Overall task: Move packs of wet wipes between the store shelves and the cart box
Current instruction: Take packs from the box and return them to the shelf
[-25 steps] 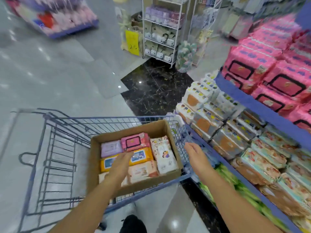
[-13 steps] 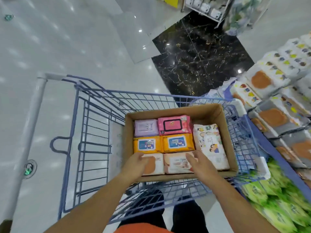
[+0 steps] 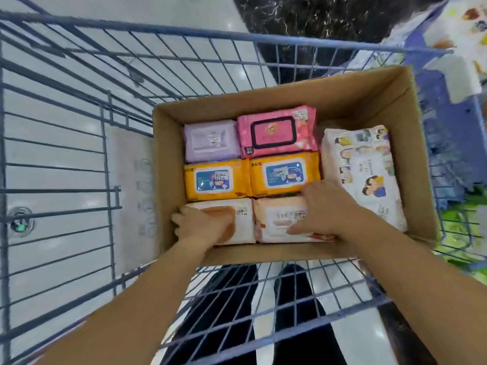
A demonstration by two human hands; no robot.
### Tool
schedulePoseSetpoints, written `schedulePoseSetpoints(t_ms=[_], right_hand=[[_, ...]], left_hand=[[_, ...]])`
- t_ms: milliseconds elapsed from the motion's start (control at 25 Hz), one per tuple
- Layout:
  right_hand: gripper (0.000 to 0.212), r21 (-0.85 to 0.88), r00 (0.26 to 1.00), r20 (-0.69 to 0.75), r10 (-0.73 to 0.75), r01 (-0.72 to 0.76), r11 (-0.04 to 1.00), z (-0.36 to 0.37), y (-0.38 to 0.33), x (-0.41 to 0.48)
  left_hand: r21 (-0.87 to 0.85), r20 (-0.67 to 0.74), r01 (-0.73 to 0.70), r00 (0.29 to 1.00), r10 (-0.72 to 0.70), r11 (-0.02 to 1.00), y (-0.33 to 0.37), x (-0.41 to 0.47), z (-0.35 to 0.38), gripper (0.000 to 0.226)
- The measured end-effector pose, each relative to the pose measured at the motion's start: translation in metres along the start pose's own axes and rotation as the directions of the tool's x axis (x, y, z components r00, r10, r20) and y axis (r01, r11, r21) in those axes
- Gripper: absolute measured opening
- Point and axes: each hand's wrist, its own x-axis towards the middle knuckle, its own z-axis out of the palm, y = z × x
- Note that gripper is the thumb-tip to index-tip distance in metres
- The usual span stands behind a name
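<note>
- Wet-wipe packs [image 3: 263, 177]: seven lie flat inside the cardboard box [image 3: 382, 101], which sits at the right side of the blue wire cart [image 3: 237, 38].
- Far row: a lilac pack [image 3: 212, 140] beside a pink pack [image 3: 276, 133] with a black-framed lid.
- Middle row: two orange packs [image 3: 217, 179] side by side, each with a blue label, touching the rows on either side.
- Near row: the near-left pack [image 3: 242, 219], pale with an orange patch, and the near-right pack [image 3: 276, 219], pale peach with a white label.
- Right side: a long white pack [image 3: 366, 175] printed with cartoon figures lies lengthwise against the box's right wall.
- Left hand [image 3: 203, 225]: rests on the near-left pack, fingers curled down over its left end next to the box wall.
- Right hand [image 3: 324, 206]: grips the near-right pack, fingers hooked over its far edge where it meets the orange pack, thumb laid across its top.
- Surroundings: a blurred store shelf [image 3: 448, 35] of packs stands just beyond the cart on the right, with green packs [image 3: 469, 233] lower down; the person's dark trouser legs [image 3: 232, 312] show through the cart's mesh.
</note>
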Motion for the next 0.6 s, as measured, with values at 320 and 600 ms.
schedulePoseSetpoints(t_ms=[320, 600], right_hand=[[0.085, 0.030, 0.946, 0.316, 0.068, -0.082, 0.996, -0.018, -0.002, 0.019], [0.086, -0.099, 0.947, 0.305, 0.105, -0.078, 0.992, -0.022, -0.011, 0.009]], left_hand=[[-0.288, 0.071, 0.049, 0.997, -0.030, 0.956, -0.012, 0.008, 0.009, 0.127], [-0.297, 0.302, 0.149, 0.952, -0.055, 0.943, -0.011, 0.012, 0.005, 0.083]])
